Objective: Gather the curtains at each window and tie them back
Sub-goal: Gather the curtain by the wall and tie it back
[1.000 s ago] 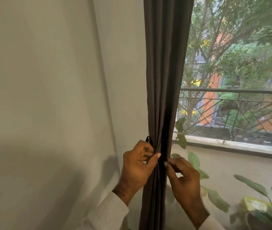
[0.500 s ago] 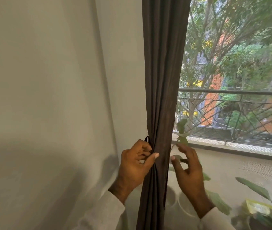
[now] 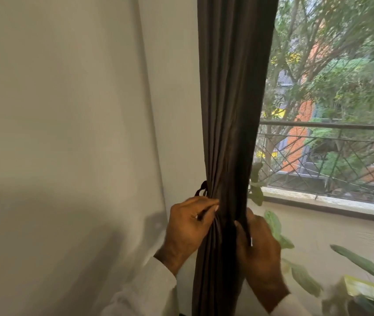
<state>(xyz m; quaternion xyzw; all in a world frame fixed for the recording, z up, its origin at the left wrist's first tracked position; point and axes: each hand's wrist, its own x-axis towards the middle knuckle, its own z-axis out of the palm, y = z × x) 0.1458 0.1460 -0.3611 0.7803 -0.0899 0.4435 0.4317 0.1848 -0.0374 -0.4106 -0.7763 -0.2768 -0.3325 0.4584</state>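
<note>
A dark brown curtain point(image 3: 231, 110) hangs gathered into a narrow bunch at the left edge of the window. My left hand point(image 3: 188, 229) pinches the folds on the bunch's left side. My right hand point(image 3: 256, 245) grips the folds from the right at about the same height. A thin dark tie-back loop point(image 3: 200, 189) sticks out at the curtain's left edge just above my left hand, close to the wall. How the loop is fixed is hidden by the fabric.
A pale wall point(image 3: 67, 133) fills the left half. Right of the curtain, the window looks onto a metal balcony railing point(image 3: 329, 151) and trees. Leafy potted plants point(image 3: 306, 274) stand below the sill at lower right, close to my right arm.
My right hand, which had let go and spread its fingers half a second ago, has closed back onto the curtain's right side. My left hand keeps its pinch on the folds.
</note>
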